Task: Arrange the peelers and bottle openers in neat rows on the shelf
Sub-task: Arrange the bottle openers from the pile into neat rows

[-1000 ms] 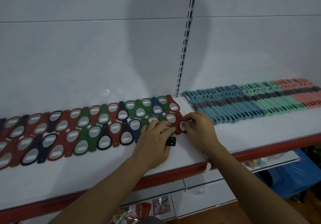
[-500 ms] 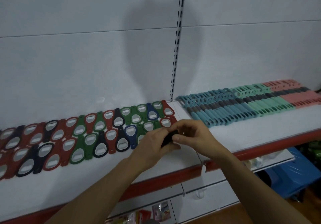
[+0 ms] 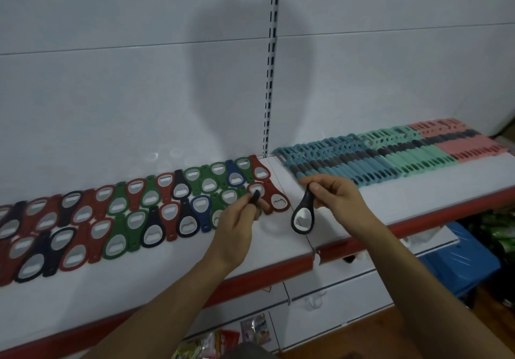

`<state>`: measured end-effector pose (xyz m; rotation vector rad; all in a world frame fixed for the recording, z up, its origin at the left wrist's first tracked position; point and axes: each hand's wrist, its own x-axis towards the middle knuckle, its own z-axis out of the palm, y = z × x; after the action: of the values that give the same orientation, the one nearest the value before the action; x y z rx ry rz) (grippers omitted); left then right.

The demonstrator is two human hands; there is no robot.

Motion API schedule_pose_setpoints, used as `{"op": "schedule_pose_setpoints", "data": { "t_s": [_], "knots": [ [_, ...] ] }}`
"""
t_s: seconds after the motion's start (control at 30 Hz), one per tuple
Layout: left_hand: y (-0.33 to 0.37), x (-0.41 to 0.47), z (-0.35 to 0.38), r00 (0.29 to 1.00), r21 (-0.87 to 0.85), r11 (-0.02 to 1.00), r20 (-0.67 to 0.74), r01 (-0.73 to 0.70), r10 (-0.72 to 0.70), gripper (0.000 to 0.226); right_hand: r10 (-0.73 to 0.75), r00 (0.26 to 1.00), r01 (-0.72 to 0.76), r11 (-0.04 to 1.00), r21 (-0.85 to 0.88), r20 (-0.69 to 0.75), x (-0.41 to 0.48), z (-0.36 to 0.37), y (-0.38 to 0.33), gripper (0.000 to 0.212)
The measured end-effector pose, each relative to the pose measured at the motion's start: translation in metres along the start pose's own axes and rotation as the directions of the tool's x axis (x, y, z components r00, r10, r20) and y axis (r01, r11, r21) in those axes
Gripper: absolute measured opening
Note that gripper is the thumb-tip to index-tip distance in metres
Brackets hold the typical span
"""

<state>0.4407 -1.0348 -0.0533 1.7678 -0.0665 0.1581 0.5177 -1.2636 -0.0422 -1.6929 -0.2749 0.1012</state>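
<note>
Red, green, blue and black bottle openers (image 3: 133,213) lie in overlapping rows on the white shelf (image 3: 172,269). Blue, green and pink peelers (image 3: 390,160) lie in a tight row on the right shelf section. My right hand (image 3: 337,199) pinches the handle of a black bottle opener (image 3: 303,213), which hangs above the shelf with its ring end down. My left hand (image 3: 239,219) pinches a small black piece (image 3: 255,198) at its fingertips, just in front of the right end of the opener rows; most of that piece is hidden.
A slotted upright (image 3: 271,60) divides the white back wall. The shelf has a red front edge (image 3: 264,272). Below are lower white shelves with packets (image 3: 223,342) and a blue stool (image 3: 459,269) at the right.
My hands lifted off the shelf, met at a black opener, then drew apart. Now the right hand holds a black opener hanging free and the left holds a black piece.
</note>
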Motion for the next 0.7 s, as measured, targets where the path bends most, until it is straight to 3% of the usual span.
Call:
{"op": "schedule_pose_setpoints", "data": {
  "t_s": [0.17,0.3,0.47,0.6,0.67,0.7],
  "knots": [
    [-0.001,-0.006,0.010,0.991,0.080,0.992,0.081,0.100,-0.107,0.031,0.004,0.999,0.006,0.975,-0.222,0.047,-0.001,0.016,0.005,0.009],
    [-0.005,-0.008,0.011,0.990,0.028,0.990,-0.003,0.139,-0.139,0.012,-0.084,0.994,0.104,0.901,-0.422,0.065,-0.002,0.026,0.011,0.010],
    [-0.001,-0.008,0.010,0.990,0.013,0.992,-0.064,0.128,-0.127,0.016,-0.151,0.983,0.184,0.819,-0.544,0.105,-0.008,0.030,0.015,0.012],
    [-0.003,-0.008,-0.001,0.994,0.184,0.982,-0.098,-0.038,0.057,0.015,-0.114,0.992,0.125,0.833,-0.539,0.054,-0.008,0.030,0.013,0.012],
    [-0.002,-0.010,-0.007,0.960,0.370,0.901,-0.068,-0.229,0.272,0.018,-0.078,0.992,0.122,0.827,-0.549,0.103,-0.009,0.027,0.010,0.008],
    [-0.003,-0.010,-0.010,0.928,0.463,0.820,0.015,-0.336,0.371,0.020,-0.050,0.987,0.128,0.819,-0.559,0.153,-0.010,0.025,0.008,0.008]
  ]
}}
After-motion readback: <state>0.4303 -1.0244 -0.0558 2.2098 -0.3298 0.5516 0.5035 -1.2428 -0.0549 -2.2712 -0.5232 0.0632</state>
